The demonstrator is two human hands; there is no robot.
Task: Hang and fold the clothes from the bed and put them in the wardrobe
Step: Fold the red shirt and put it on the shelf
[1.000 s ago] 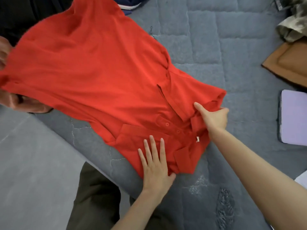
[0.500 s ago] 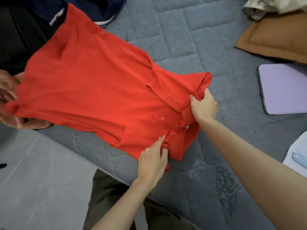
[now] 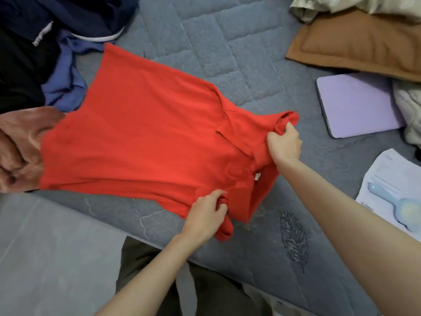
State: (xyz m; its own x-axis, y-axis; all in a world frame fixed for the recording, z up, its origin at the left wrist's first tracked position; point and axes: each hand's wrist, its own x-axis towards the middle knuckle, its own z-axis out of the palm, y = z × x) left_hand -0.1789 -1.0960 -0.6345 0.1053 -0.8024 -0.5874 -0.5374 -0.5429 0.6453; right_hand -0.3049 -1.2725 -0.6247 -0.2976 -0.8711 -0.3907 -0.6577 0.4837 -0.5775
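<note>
The grey quilted bed [image 3: 227,42] is carrying the red polo shirt [image 3: 148,137] mid-frame, its hem meeting a blurred, cut-off second person's hand [image 3: 20,149] at the left edge, while the right hand [image 3: 284,144] and left hand [image 3: 205,213] are each clutching a bunched sleeve.
</note>
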